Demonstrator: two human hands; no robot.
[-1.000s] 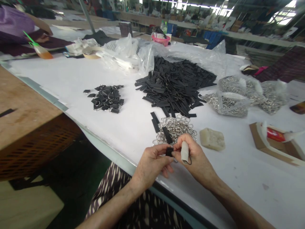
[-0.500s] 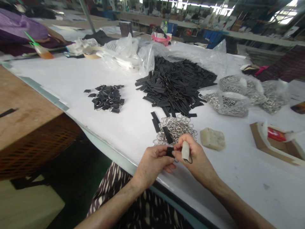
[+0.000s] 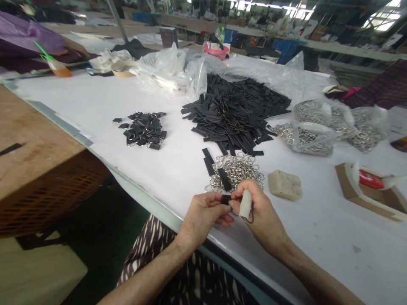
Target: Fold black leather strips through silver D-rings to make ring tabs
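My left hand (image 3: pixel 203 218) pinches a short black webbing strip (image 3: pixel 225 199) between thumb and fingers, near the table's front edge. My right hand (image 3: pixel 259 212) is closed at the strip's other end, its fingertips against it. Across the right hand's fingers lies a pale, wrapped, tube-like piece (image 3: pixel 245 204) with a dark curved loop at its lower end; what it is I cannot make out. Just beyond the hands is a heap of silver metal rings (image 3: pixel 244 171), with a loose black strip (image 3: pixel 224 179) lying on it. Fingers partly hide the held strip.
Behind the rings spreads a large pile of black strips (image 3: pixel 235 114). Looped black pieces with rings (image 3: pixel 144 129) lie to the left. At right are a waxy block (image 3: pixel 284 185), a cardboard box (image 3: pixel 356 192) and plastic bags of metal rings (image 3: pixel 313 137).
The strip between my fingers has shifted and shows slightly less. The pale wrapped piece has tilted, its lower end moving a little left and down. Both hands stay nearly in place.
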